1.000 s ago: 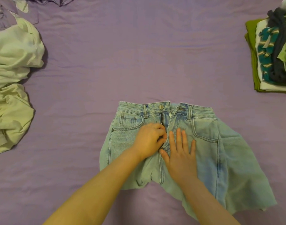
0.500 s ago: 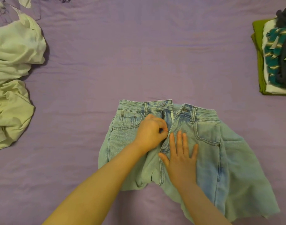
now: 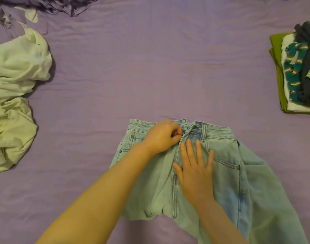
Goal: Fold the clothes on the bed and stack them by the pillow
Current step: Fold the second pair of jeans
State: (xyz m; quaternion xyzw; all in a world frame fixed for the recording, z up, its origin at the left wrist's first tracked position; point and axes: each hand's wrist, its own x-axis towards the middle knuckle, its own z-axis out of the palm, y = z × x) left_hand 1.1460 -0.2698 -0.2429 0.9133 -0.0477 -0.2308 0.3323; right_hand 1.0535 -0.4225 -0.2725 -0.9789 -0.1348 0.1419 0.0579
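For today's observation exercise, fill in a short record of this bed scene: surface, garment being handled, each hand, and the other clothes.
surface: purple bedsheet
garment: light blue jeans, laid flat, front up
left hand: fingers pinch the fly just below the waistband
right hand: flat on the jeans, fingers straight
unfolded clothes: pale green heap, far left
folded stack: far right

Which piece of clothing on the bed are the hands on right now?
The light blue jeans; the pale green heap and folded stack lie untouched at the sides.
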